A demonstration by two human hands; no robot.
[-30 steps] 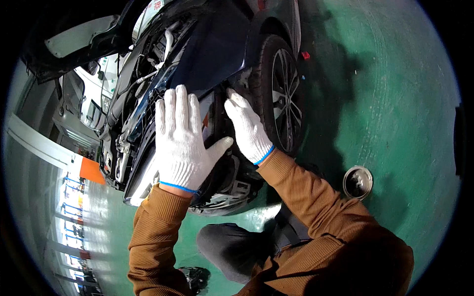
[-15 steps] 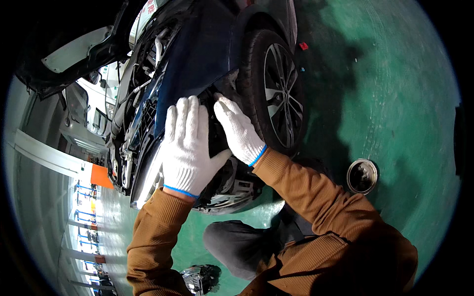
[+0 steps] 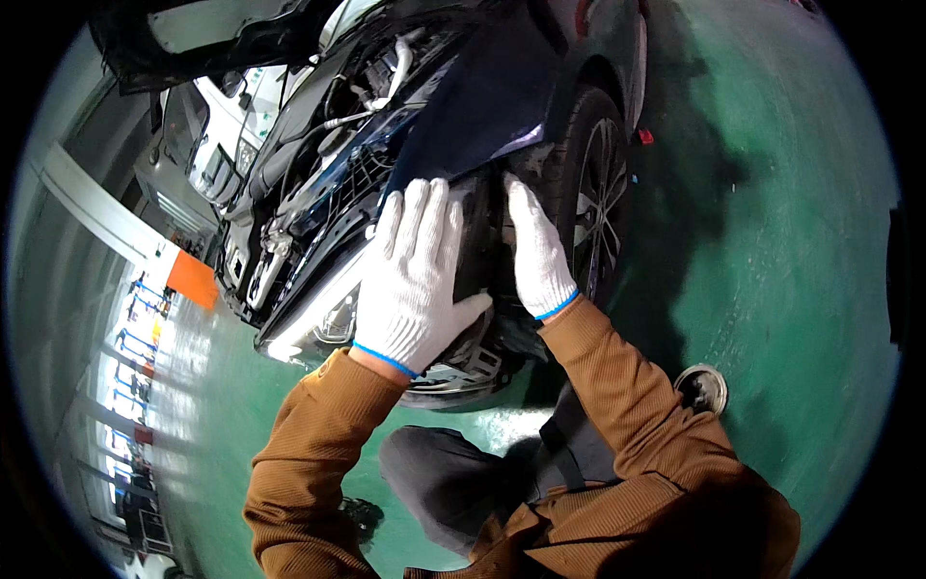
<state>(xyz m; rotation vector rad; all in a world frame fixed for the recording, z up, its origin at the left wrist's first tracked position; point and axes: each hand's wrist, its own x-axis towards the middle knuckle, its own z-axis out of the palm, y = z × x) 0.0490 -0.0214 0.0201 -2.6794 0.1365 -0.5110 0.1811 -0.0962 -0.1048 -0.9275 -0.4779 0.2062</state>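
Note:
Both my hands wear white knit gloves with blue cuffs. My left hand [image 3: 415,280] lies flat over the headlight [image 3: 333,318] of a dark blue car, its fingers stretched forward and thumb out to the side. The fingertips come close to the lower edge of the front fender [image 3: 463,111]. Beside it, my right hand [image 3: 538,253] is seen edge-on with straight fingers, its tips at the dark gap between the fender corner and the front wheel [image 3: 600,193]. Nothing shows in either hand; the right palm is hidden.
The engine bay [image 3: 338,145] is exposed at the left, under a raised hood [image 3: 217,29]. A round tin [image 3: 709,389] holding small parts stands on the green floor [image 3: 772,289] to the right. A dark part [image 3: 363,519] lies by my left forearm. An orange panel [image 3: 193,280] is farther off.
The view has shifted, so the car sits farther right in it. My right hand has moved away from the left and turned more edge-on. The left hand stays flat on the headlight.

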